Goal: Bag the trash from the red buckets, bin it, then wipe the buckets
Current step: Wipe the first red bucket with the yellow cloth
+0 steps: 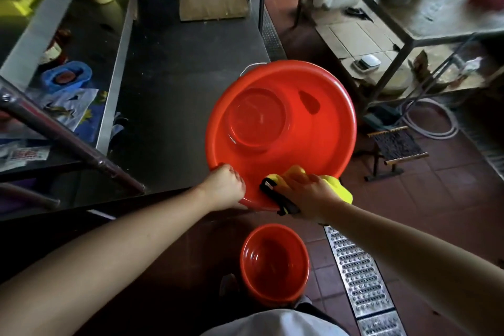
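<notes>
A large red bucket [321, 133] is tilted toward me at the edge of the steel counter, its inside bare. My left hand [226, 185] grips its near rim on the left. My right hand [308, 194] holds a yellow cloth with a black edge [338, 185] against the near rim, just right of the left hand. A second, smaller red bucket [275, 262] stands upright on the floor below my arms, with nothing inside it.
The dark steel counter [174, 84] runs ahead on the left, with a blue dish [66, 78] and printed bags on its lower shelf. A metal floor drain grate [360, 275] lies on the right. A small stool [395, 150] and steel racks stand at the right.
</notes>
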### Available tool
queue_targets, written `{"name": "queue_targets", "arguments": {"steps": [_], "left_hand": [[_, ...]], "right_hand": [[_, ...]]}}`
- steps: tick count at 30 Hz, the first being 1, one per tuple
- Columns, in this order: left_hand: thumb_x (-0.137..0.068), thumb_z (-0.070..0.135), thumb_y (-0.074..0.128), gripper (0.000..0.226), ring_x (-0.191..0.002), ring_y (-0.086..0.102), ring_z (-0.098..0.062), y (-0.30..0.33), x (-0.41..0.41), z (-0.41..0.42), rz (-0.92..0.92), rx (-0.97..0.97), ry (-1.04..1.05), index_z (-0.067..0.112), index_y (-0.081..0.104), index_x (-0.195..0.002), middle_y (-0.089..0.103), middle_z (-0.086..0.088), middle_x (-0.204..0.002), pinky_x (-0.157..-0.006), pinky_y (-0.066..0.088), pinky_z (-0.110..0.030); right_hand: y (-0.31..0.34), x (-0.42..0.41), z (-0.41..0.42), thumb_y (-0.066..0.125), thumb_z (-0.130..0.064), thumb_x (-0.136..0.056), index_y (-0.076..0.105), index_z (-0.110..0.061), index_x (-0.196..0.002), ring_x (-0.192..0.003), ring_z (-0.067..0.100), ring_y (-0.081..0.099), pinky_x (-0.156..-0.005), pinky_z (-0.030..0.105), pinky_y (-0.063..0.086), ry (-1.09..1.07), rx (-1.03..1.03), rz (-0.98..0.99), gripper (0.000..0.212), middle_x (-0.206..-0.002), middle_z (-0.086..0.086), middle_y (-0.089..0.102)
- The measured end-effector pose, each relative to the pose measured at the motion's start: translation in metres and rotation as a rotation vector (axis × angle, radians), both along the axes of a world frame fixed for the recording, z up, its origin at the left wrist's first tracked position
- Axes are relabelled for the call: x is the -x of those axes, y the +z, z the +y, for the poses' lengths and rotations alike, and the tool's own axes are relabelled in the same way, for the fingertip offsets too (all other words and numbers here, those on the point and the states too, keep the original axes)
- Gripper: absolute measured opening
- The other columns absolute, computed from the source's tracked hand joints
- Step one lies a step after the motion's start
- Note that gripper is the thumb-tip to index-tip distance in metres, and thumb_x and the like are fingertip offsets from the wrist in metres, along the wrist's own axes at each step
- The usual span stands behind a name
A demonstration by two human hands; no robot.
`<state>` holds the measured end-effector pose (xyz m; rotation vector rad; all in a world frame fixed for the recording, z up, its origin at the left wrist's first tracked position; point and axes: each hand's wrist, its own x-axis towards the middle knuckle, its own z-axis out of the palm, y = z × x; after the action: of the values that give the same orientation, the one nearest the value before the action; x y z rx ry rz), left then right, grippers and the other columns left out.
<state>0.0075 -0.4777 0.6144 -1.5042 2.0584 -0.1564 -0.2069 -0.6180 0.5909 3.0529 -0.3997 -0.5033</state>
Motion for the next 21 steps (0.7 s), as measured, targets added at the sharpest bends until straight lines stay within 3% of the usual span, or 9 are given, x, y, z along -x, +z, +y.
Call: {"name": "queue_targets", "arguments": {"steps": [3,8,12,14,17,19,21], "left_hand": [[-0.094,0.062,0.04,0.063,-0.101,0.065,-0.032,0.017,-0.019,0.0,-0.038,-0.019,-0.02,0.006,0.063,-0.112,0.068,-0.015,-0.109,-0.1,0.038,-0.042],[-0.088,0.069,0.046,0.075,-0.119,0.053,-0.039,0.02,-0.008,-0.003,-0.143,-0.024,0.156,0.007,0.057,-0.129,0.062,-0.017,-0.125,-0.111,0.018,-0.059],[-0.084,0.077,0.04,0.103,-0.137,0.031,-0.048,-0.01,0.038,-0.009,0.005,-0.015,0.352,-0.001,0.025,-0.149,0.036,-0.028,-0.149,-0.113,0.014,-0.065],[-0.085,0.076,0.039,0.1,-0.136,0.034,-0.047,-0.022,0.052,-0.015,0.091,0.02,0.418,-0.001,0.028,-0.148,0.038,-0.028,-0.147,-0.111,0.021,-0.061],[-0.093,0.068,0.036,0.087,-0.125,0.047,-0.049,-0.034,0.054,-0.02,0.117,0.101,0.372,-0.006,0.042,-0.139,0.048,-0.032,-0.137,-0.106,0.032,-0.059],[-0.1,0.054,0.035,0.074,-0.124,0.048,-0.051,-0.039,0.051,-0.018,0.111,0.097,0.325,-0.01,0.042,-0.137,0.047,-0.036,-0.136,-0.105,0.034,-0.061],[-0.098,0.057,0.035,0.08,-0.124,0.047,-0.052,-0.041,0.049,-0.018,0.092,0.079,0.296,-0.013,0.042,-0.136,0.045,-0.038,-0.136,-0.105,0.035,-0.061]], "right_hand": [[0.004,0.008,-0.012,0.078,-0.042,-0.069,0.063,-0.029,-0.132,-0.106,0.034,0.065,-0.072,0.038,0.057,0.078,0.154,-0.021,0.067,-0.121,0.008,0.068],[0.002,0.005,-0.016,0.083,-0.033,-0.064,0.067,-0.026,-0.128,-0.098,0.037,0.068,-0.073,0.042,0.058,0.162,0.199,-0.11,0.067,-0.113,0.013,0.07],[-0.002,0.009,-0.018,0.081,-0.036,-0.069,0.069,-0.026,-0.127,-0.102,0.034,0.069,-0.078,0.04,0.058,0.165,0.195,-0.149,0.06,-0.118,0.011,0.071],[-0.006,0.011,-0.021,0.08,-0.04,-0.071,0.066,-0.027,-0.131,-0.11,0.033,0.067,-0.083,0.04,0.057,0.134,0.177,-0.108,0.063,-0.124,0.01,0.069],[-0.014,0.013,-0.021,0.062,-0.058,-0.082,0.045,-0.032,-0.149,-0.134,0.031,0.05,-0.099,0.043,0.047,0.05,0.065,-0.021,0.073,-0.148,0.007,0.051],[-0.019,0.005,-0.016,0.03,-0.081,-0.081,0.023,-0.04,-0.156,-0.144,0.028,0.034,-0.108,0.046,0.035,-0.063,-0.013,0.043,0.086,-0.159,0.002,0.035],[-0.027,-0.008,-0.006,0.008,-0.082,-0.081,0.013,-0.05,-0.153,-0.146,0.026,0.028,-0.109,0.05,0.029,-0.194,-0.071,0.036,0.079,-0.159,-0.002,0.032]]}}
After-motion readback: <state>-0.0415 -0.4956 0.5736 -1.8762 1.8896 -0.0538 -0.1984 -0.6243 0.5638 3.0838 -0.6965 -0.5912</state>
